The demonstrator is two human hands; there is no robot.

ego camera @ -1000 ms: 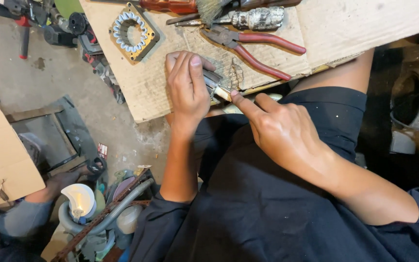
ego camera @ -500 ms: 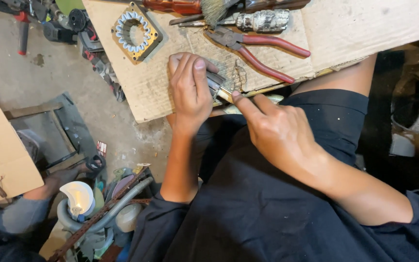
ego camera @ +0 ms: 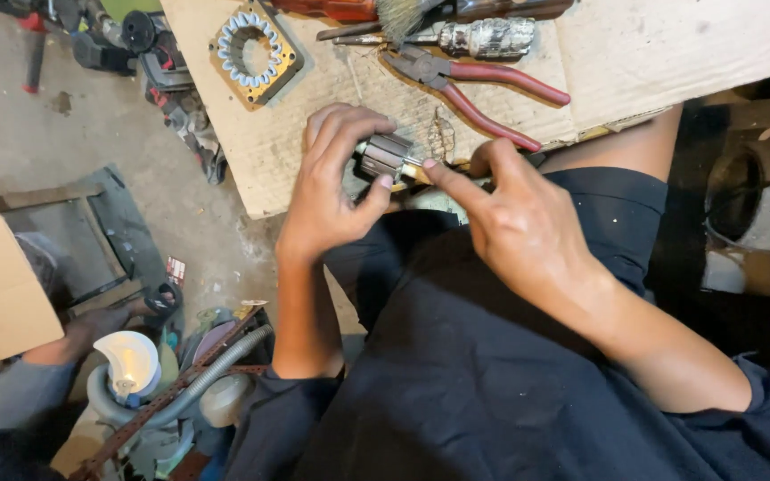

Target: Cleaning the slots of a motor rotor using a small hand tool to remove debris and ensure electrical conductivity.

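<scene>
Left hand [ego camera: 336, 183] grips a small dark ribbed metal motor armature [ego camera: 385, 158] above the cardboard-covered counter [ego camera: 670, 44], steadying it. Right hand [ego camera: 514, 214] pinches a thin tool against its end; red-handled pliers [ego camera: 479, 85] lie just beyond.

A small red-and-white printed label [ego camera: 176, 269] lies on the concrete floor [ego camera: 91, 151] (left of the person's forearm), text illegible.

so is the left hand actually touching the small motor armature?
Touching. The head view shows the left hand with fingers and thumb wrapped around the dark armature, no gap visible.
</scene>
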